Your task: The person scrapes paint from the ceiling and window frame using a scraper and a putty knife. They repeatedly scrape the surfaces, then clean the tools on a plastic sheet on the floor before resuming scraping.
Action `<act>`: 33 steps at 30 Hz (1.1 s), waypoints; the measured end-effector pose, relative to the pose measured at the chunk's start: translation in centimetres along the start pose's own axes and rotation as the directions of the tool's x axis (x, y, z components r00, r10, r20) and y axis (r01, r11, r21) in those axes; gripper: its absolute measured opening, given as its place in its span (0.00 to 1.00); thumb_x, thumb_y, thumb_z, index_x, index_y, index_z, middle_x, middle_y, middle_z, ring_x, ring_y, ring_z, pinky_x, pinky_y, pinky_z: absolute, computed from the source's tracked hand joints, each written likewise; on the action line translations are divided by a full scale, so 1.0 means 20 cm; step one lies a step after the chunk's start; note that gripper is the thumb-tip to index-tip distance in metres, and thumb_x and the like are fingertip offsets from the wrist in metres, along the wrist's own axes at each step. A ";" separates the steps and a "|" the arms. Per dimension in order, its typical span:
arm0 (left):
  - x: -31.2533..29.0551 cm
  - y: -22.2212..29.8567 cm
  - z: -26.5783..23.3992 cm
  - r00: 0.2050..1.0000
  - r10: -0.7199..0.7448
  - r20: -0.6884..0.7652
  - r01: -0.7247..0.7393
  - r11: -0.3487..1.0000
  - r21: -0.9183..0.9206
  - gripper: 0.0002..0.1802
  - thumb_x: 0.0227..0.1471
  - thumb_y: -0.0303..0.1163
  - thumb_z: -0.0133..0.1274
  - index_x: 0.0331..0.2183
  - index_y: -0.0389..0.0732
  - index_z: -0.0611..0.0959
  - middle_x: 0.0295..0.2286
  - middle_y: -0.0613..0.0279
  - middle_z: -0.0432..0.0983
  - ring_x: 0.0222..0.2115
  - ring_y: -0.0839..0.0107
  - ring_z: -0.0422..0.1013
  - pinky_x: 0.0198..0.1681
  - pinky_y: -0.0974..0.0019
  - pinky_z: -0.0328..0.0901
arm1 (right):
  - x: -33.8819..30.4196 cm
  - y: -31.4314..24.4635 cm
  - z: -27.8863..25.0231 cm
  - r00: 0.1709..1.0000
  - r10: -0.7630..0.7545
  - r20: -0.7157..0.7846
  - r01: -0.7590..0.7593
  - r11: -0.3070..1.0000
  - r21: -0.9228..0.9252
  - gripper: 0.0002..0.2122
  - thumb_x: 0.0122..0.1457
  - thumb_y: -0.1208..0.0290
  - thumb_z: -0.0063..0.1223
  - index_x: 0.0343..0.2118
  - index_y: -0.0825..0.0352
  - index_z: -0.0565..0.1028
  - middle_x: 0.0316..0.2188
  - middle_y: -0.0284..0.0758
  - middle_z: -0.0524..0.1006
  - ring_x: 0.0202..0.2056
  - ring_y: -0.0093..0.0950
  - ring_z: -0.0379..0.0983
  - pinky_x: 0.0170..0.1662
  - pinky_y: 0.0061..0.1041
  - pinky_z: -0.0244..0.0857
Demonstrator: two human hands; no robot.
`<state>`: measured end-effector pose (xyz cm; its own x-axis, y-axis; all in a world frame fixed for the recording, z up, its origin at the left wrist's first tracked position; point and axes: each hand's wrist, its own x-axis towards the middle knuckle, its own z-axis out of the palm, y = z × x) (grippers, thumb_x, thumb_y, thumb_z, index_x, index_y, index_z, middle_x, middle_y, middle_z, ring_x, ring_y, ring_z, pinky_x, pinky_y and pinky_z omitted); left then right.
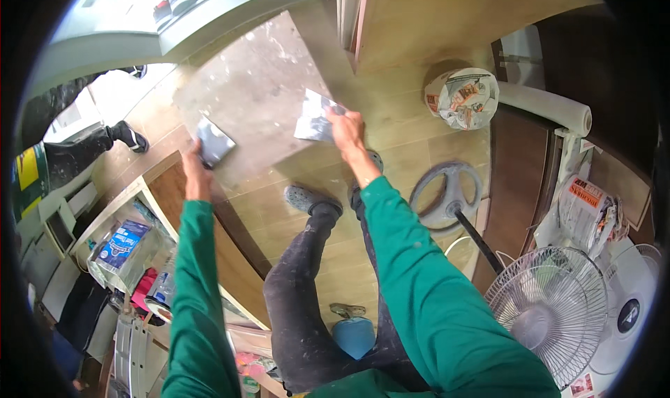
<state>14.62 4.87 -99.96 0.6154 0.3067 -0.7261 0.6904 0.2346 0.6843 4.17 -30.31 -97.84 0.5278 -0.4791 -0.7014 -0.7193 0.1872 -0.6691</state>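
My left hand [196,173] is closed on the edge of a wide flat putty knife [216,144], its dark grey blade over the left side of a worn board. My right hand [347,130] grips a second putty knife [314,119], whose broad shiny blade is tilted above the board's right edge. The two blades are apart, with the board between and beneath them. This large greyish-brown board [244,84] carries pale smears and specks. Whether either blade touches it I cannot tell. My fingers hide the handles.
A standing fan [548,314] with a round base [426,203] is at the right. Farther off are a wrapped bucket [462,98] and a white roll [548,108]. At left, a wooden cabinet frame [188,209] stands beside a container [129,251]. Another person's leg [77,150] shows at far left.
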 end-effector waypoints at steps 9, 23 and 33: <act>-0.86 -0.71 0.17 0.919 -0.373 0.130 0.395 0.876 -0.275 0.18 0.57 0.33 0.47 0.45 0.32 0.77 0.42 0.57 0.76 0.43 0.61 0.71 0.52 0.54 0.63 | 0.37 0.07 -0.78 0.992 -0.060 0.106 0.084 0.968 -0.237 0.16 0.47 0.63 0.63 0.33 0.72 0.80 0.30 0.46 0.80 0.32 0.30 0.75 0.39 0.28 0.66; -1.47 -0.26 0.13 0.820 -0.461 0.338 0.562 0.761 -0.325 0.16 0.56 0.33 0.49 0.42 0.32 0.77 0.38 0.55 0.78 0.39 0.65 0.75 0.47 0.60 0.68 | -0.04 -0.18 -1.00 0.998 -0.051 -0.028 0.057 0.960 0.274 0.17 0.59 0.67 0.53 0.45 0.76 0.74 0.42 0.39 0.76 0.41 0.27 0.72 0.47 0.28 0.65; -2.20 0.81 -0.06 0.995 0.096 0.011 -0.072 0.813 -0.578 0.13 0.55 0.36 0.54 0.38 0.38 0.79 0.31 0.66 0.77 0.32 0.75 0.73 0.37 0.67 0.68 | -1.44 -1.13 -0.55 0.797 -0.132 0.589 -0.068 0.950 0.305 0.07 0.57 0.72 0.57 0.36 0.68 0.78 0.33 0.32 0.78 0.32 0.22 0.74 0.41 0.22 0.67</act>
<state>-1.71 -3.76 -56.82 0.6830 0.3179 -0.6576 0.2971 0.7015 0.6477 0.26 -30.19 -59.86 0.7821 0.0980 -0.6154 -0.5810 0.4720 -0.6631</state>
